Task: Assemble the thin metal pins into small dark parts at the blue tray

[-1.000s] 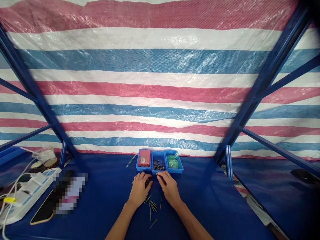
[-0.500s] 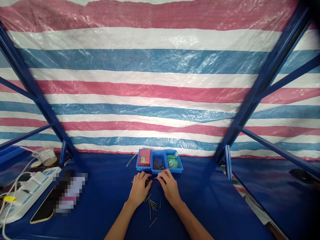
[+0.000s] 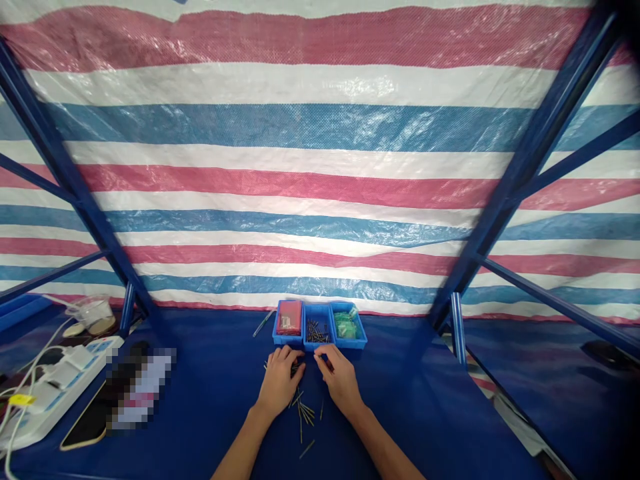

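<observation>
My left hand [image 3: 279,381] is curled over a few thin metal rods that look like drill bits; their ends show at its left side and between thumb and fingers. My right hand [image 3: 339,379] is in a pinch just in front of the middle bin; what sits between its fingertips is too small to make out. Loose drill bits [image 3: 306,412] lie fanned on the blue table between my forearms, with a single one nearer me. Dark drill bits [image 3: 317,331] fill part of the blue middle bin [image 3: 317,311].
The left bin holds a red packet [image 3: 289,317], the right one green plastic bags [image 3: 346,325]. A pen [image 3: 263,323] lies beside them. On the left are a power strip [image 3: 65,387], cables and a phone [image 3: 85,427]. Blue frame posts [image 3: 487,220] and a striped sheet [image 3: 310,160] stand behind.
My right fingertips have closed in slightly, and the small rod tip seen at them before is no longer visible. The left hand stays over its drill bits. The view has tilted up slightly.
</observation>
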`<state>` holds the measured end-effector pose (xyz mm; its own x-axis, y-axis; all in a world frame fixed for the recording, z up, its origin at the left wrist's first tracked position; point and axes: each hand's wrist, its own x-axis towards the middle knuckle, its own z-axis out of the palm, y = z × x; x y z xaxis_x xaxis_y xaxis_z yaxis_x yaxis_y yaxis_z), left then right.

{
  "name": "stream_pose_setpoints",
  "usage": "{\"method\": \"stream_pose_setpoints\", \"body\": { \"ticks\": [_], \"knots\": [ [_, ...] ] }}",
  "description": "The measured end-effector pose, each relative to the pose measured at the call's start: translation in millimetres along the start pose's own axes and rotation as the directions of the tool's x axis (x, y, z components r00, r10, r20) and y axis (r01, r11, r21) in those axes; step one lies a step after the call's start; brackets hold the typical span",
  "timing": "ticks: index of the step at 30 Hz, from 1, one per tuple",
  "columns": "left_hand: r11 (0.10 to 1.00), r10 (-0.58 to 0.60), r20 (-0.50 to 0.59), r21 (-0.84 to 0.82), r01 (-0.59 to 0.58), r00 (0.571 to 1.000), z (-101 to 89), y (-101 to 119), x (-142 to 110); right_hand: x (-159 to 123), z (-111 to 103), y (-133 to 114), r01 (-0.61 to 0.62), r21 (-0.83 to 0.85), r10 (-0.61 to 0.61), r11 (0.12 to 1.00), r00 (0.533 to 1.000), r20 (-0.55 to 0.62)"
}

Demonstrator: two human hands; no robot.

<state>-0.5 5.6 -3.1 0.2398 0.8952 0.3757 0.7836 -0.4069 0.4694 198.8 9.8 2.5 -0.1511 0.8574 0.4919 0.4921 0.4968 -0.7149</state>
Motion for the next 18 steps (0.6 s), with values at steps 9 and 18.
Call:
{"method": "stream_pose_setpoints", "body": {
  "ticks": [9,18],
  "knots": [
    [1.000,-0.010,-0.001,0.009,0.010,1.000,-0.5,0.5,0.1,1.0,-0.8,-2.3,0.052,-0.082,-0.054,0.995,0.998,-0.027],
    [1.000,-0.016,0.010,0.003,0.016,1.000,-2.3,2.6,0.7,0.5,-0.7,0.1,0.037,-0.064,-0.037,0.997,0.999,-0.007]
  ]
}}
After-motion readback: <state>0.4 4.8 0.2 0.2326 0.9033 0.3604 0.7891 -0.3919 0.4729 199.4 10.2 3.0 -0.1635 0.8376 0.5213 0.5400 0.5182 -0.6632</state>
